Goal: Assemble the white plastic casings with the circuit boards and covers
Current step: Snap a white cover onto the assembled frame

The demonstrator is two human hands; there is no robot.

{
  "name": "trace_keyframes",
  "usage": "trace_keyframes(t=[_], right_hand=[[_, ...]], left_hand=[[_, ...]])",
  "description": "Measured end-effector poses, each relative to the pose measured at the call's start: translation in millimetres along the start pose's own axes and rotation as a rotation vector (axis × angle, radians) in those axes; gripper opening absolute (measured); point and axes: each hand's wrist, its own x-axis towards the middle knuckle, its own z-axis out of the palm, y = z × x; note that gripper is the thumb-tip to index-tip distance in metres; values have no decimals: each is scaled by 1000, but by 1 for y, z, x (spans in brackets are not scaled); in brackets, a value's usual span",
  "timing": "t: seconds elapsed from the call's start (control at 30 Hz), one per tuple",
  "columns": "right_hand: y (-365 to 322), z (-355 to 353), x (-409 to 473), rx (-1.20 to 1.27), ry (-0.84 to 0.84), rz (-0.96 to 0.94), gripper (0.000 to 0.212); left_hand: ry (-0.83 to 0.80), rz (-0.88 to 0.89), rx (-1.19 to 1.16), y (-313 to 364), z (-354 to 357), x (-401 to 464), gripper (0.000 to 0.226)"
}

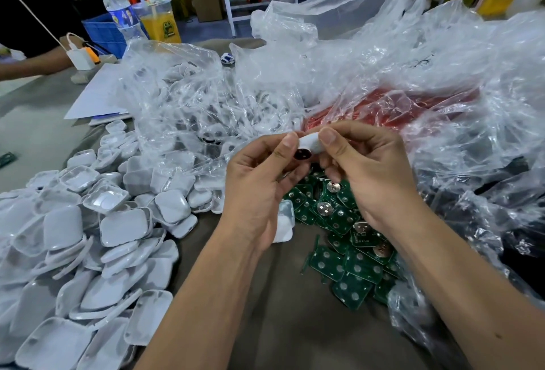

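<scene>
Both hands meet at the centre of the head view over the table. My left hand [259,181] and my right hand [365,169] pinch one white plastic casing [309,142] between thumbs and fingers. A dark round part [303,153] shows under the casing by my left thumb. Below my right hand lies a heap of green circuit boards [348,240] with round metal contacts. A large pile of white casings and covers [88,240] spreads over the left of the table. One more white casing [285,222] lies partly hidden behind my left wrist.
Crumpled clear plastic bags [354,74] fill the back and right, one holding more white parts [188,110], one over something red [383,110]. At back left are a water bottle [118,7], an orange drink cup [160,21], a blue crate, papers and another person's arm [32,63].
</scene>
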Motion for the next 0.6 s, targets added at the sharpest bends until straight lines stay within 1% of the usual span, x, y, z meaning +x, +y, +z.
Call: trace_keyframes(t=[0.07,0.17,0.23,0.3,0.4,0.47,0.53,0.6], right_hand=[[-2,-1,2,63,16,24,14],[-9,-2,9,163,97,85,17],[-15,-4,18,280,143,137,12],[-27,-9,32,349,163,139,16],[-51,-17,62,334,173,68,25],[-63,-21,91,268,249,29,30],[-68,-25,127,196,381,50,25],[-69,-32,165,187,488,154,13]], left_hand=[[28,-37,-65,2,5,1,8],[29,-107,-129,4,21,7,9],[30,-169,-165,8,37,17,11],[35,-233,-181,15,54,33,13],[14,-338,-224,34,81,65,18],[-15,-382,-231,47,99,92,21],[-24,-405,-213,55,115,116,31],[-5,-400,-166,57,128,142,33]])
